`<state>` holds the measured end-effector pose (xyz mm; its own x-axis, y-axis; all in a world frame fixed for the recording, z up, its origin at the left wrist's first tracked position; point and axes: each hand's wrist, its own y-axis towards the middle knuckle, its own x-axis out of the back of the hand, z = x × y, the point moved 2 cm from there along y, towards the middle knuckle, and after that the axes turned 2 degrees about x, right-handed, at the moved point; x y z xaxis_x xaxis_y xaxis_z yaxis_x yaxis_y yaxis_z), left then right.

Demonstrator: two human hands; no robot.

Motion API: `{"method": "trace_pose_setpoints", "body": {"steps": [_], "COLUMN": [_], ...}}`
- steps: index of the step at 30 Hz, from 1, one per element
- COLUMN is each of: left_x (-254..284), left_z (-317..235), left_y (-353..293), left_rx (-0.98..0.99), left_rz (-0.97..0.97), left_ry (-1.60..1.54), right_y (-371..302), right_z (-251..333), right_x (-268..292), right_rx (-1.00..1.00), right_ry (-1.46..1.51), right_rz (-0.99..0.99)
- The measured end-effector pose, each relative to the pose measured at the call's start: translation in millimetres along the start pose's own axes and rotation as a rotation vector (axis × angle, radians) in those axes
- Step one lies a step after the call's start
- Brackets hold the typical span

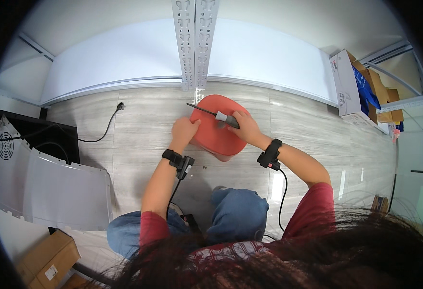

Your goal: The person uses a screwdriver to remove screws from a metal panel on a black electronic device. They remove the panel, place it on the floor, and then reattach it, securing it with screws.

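Note:
A red plastic stool stands on the floor in front of me, its rounded seat facing up. My right hand holds a screwdriver by its grey handle over the right part of the seat. The dark shaft slants to the left above the seat, and its tip points past the far left edge. At the seat's left edge, my left hand is closed with curled fingers on the rim. Whether something small is also in those fingers is hidden.
A small dark piece lies on the floor near the stool. To the left are a bent grey metal cover, a dark panel and a cable with a plug. White shelving lines the far side. Open cardboard boxes stand at right.

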<state>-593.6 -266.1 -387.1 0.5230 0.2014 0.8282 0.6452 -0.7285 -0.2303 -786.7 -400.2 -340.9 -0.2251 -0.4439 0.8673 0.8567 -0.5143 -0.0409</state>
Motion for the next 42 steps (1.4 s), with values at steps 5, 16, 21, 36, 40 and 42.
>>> {"method": "trace_pose_setpoints", "body": {"steps": [5,16,21,36,40,42], "left_x": [-23.2,84.5,257.4,788.1,826.9,836.5], "left_z": [-23.8,-17.4,-64.8,-183.1,-194.9,-188.6], "left_y": [6.6,1.6,-53.3,-162.8,-135.8,-106.6], "left_rx": [-0.028,-0.212,-0.184,-0.265,-0.276,-0.276], "left_rz": [0.092,-0.082,-0.193,-0.716,-0.87,-0.835], "left_ry": [-0.053,-0.175,-0.323,-0.462,-0.401,-0.439], "right_y": [6.5,51.6,75.2,175.5,216.1,242.9], "right_z": [-19.9,109.2,238.5,606.4,607.7,602.2], "right_x": [6.7,107.9,217.6,530.4,570.2,570.2], "right_rx": [-0.014,-0.082,-0.145,0.118,0.125,0.162], "right_ry": [-0.04,0.192,0.333,0.241,0.272,0.307], "right_rz": [-0.049,0.043,0.183,-0.071,-0.095,-0.102]}}
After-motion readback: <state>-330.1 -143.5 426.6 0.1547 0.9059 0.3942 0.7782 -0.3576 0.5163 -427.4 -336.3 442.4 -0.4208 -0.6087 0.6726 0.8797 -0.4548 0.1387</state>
